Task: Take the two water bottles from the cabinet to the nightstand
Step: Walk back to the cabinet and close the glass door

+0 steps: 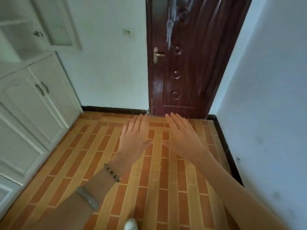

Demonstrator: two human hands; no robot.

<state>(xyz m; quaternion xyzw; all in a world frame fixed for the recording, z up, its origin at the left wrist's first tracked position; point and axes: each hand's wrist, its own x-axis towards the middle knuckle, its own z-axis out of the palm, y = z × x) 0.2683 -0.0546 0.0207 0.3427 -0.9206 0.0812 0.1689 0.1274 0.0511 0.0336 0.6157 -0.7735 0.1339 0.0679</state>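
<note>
My left hand (132, 136) and my right hand (183, 136) are stretched out side by side over the tiled floor, palms down, fingers flat and holding nothing. A bead bracelet and a grey band circle my left wrist. The white cabinet (33, 103) runs along the left wall, its lower doors closed with dark handles. An upper glass-panelled door (58, 24) stands swung open. No water bottle and no nightstand can be seen.
A dark red wooden door (187, 63) with a brass handle stands closed straight ahead. White walls close in on the right and behind the cabinet. The orange brick-pattern floor (149, 188) stretches between them. A white shoe tip (131, 225) shows at the bottom edge.
</note>
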